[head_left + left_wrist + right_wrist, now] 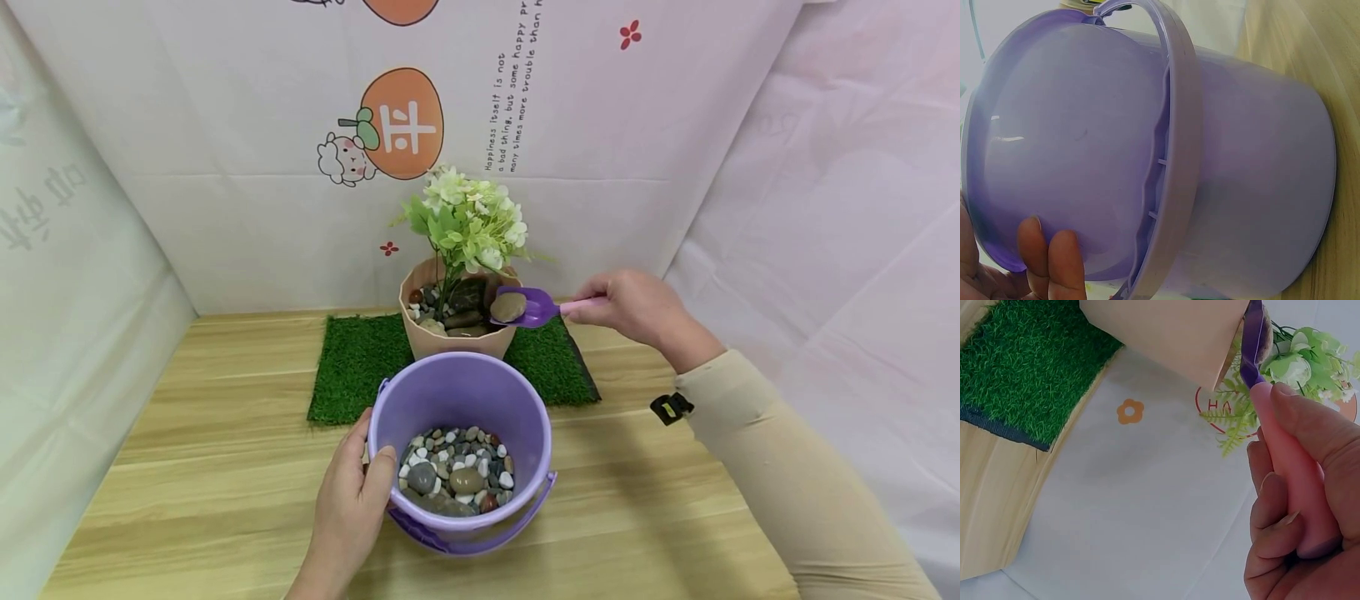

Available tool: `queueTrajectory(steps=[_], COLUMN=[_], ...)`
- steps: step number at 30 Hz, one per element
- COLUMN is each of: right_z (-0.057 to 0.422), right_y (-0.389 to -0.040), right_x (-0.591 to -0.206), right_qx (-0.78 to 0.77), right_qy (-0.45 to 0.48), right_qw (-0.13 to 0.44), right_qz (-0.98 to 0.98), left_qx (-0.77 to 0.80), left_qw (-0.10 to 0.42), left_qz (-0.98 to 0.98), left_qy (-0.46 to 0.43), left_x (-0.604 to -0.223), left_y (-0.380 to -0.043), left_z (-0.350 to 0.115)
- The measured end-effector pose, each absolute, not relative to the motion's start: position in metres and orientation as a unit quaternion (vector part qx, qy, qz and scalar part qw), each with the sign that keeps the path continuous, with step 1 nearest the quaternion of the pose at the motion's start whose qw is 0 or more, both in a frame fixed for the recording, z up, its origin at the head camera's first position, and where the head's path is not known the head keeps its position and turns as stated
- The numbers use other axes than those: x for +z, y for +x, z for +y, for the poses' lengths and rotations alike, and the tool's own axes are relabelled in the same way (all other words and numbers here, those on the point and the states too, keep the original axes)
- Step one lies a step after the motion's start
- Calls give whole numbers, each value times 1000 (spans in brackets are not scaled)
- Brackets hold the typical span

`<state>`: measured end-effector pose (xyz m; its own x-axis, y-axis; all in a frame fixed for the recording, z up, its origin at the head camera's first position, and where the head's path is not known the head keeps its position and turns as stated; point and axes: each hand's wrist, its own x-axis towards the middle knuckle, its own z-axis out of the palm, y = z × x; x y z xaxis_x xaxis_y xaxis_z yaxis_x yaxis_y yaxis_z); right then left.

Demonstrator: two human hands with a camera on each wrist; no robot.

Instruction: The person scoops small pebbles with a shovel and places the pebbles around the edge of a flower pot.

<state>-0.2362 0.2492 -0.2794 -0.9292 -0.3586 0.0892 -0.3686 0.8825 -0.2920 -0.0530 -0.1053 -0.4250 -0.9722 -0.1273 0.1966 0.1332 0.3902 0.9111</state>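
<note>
My right hand [630, 307] grips the pink handle of a small purple shovel [537, 307]. A tan stone [508, 307] lies on its blade, over the right rim of a beige flowerpot [459, 344]. Stones and a plant with pale green-white flowers [468, 218] stand in the pot. In the right wrist view the fingers wrap the pink handle [1291, 469]. My left hand [351, 492] holds the left side of a purple bucket [457, 383], thumb at the rim and fingers against the outside. Many pebbles [457, 471] and a few larger stones cover the bucket's bottom.
The pot stands on a green turf mat [352, 367] at the back of a wooden table [225, 467]. Printed white cloth [262, 167] hangs behind and at both sides. The bucket's handle [480, 546] hangs down in front.
</note>
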Motion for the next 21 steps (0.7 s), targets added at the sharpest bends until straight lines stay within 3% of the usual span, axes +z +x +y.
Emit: queueTrajectory(steps=[21], right_z=[245], right_y=[-230], right_x=[-266], right_qx=[97], right_qy=[190], right_qw=[24], right_qz=[-977], left_qx=[-549], left_qw=[117], left_qz=[-827], left_qy=[-3], left_x=[-424], left_y=[-53], left_z=[-106])
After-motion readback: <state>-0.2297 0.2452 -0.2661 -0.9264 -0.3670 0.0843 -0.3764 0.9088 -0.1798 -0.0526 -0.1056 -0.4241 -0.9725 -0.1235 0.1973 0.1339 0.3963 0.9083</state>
